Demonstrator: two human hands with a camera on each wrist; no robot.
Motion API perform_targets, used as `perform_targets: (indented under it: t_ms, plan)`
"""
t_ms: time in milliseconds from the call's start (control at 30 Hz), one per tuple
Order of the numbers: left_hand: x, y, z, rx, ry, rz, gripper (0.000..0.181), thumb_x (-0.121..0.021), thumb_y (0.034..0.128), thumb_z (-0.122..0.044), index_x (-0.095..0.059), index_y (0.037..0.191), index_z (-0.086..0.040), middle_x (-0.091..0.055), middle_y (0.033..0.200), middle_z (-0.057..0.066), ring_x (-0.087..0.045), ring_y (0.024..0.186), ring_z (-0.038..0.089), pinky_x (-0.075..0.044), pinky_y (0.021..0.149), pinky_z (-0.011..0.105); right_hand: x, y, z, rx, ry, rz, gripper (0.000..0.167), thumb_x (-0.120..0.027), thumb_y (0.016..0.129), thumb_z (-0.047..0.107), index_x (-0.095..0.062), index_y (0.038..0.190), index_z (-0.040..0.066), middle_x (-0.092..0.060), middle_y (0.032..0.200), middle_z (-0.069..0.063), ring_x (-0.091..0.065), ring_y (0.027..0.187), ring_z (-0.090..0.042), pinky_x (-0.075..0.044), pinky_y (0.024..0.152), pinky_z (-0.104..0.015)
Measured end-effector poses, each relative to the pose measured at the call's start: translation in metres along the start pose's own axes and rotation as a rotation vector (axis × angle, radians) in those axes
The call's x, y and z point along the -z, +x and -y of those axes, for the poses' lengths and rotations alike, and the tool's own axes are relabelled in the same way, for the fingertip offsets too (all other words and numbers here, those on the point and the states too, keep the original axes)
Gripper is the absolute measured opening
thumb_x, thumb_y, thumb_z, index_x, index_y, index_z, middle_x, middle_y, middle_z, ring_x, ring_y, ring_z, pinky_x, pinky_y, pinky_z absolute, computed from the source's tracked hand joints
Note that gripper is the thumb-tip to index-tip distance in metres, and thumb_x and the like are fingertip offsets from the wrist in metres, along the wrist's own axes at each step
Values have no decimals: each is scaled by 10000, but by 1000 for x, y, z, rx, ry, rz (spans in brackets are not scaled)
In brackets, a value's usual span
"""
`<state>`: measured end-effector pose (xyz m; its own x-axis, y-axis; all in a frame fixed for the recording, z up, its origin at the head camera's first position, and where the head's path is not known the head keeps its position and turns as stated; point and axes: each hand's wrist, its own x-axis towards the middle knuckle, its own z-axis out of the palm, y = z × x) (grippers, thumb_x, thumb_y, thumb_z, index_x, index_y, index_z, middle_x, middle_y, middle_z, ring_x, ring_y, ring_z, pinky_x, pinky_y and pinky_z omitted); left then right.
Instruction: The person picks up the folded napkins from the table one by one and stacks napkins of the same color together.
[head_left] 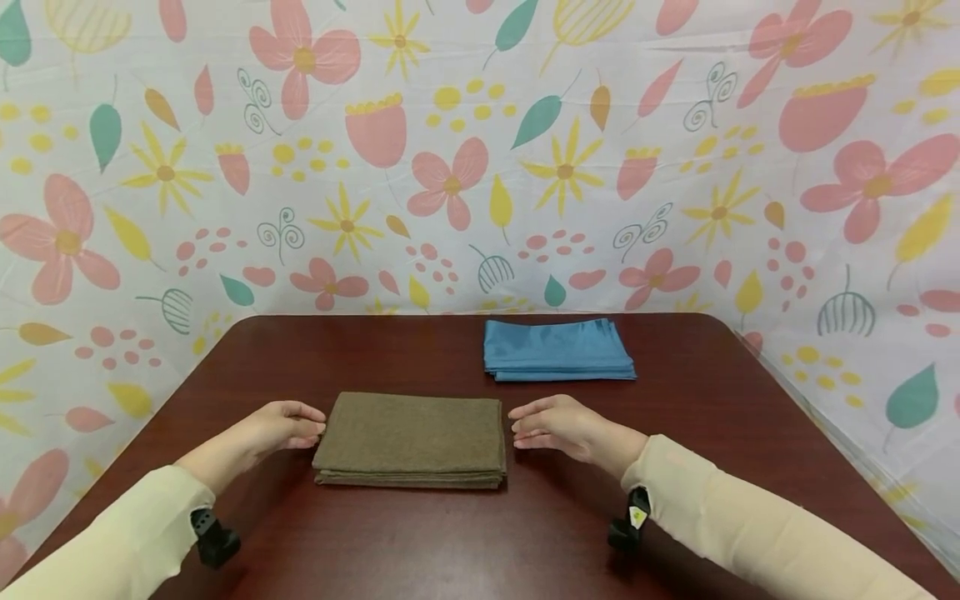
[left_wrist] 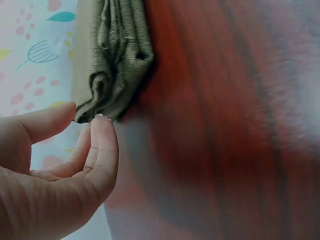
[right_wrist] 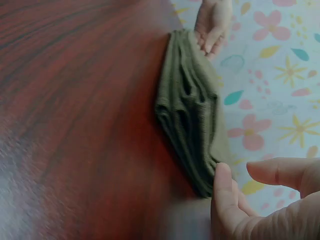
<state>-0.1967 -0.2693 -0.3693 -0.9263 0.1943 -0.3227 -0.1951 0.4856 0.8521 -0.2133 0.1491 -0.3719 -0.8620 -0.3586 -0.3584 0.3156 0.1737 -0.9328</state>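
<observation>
A brown-green folded cloth (head_left: 412,433) lies flat on the table, its stacked layers showing along the near side. At its left end is my left hand (head_left: 273,429), fingertips at the edge and thumb apart from the fingers. In the left wrist view, the fingers (left_wrist: 106,145) come up against the folded end of the cloth (left_wrist: 112,55). My right hand (head_left: 562,429) stands just off the right end, fingers loosely bent with nothing held. The right wrist view has its thumb and fingers (right_wrist: 223,187) spread beside the cloth corner (right_wrist: 187,105).
A blue folded cloth (head_left: 558,350) lies farther back, right of centre. The dark red-brown wooden table (head_left: 420,542) has its far edge against a flower-printed curtain (head_left: 450,233). Black wrist cameras (head_left: 213,537) hang below both cream sleeves (head_left: 750,533).
</observation>
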Motion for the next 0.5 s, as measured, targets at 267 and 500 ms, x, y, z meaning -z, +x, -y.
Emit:
perform_targets:
  t_ms: [267,500]
  plan:
    - [1,3,-15,-58,37,-54,463,-581,975,-139,-437,1329,121,-536,1297,282,-594,1153,345,-476,1020,483,21,-7,17,58,-47,57,432,-554,974,74,-463,1347,-124,-543,1319,-279,-642,1084,-254,-531,976,-380]
    - [-2,1,-31,-111,40,-54,486,-592,980,-207,-444,1358,61,-532,1326,255,-545,1216,376,-427,1059,528,37,-15,30,78,-82,65,477,-563,980,118,-434,1379,-109,-554,1324,-254,-651,1086,-235,-507,1010,-389]
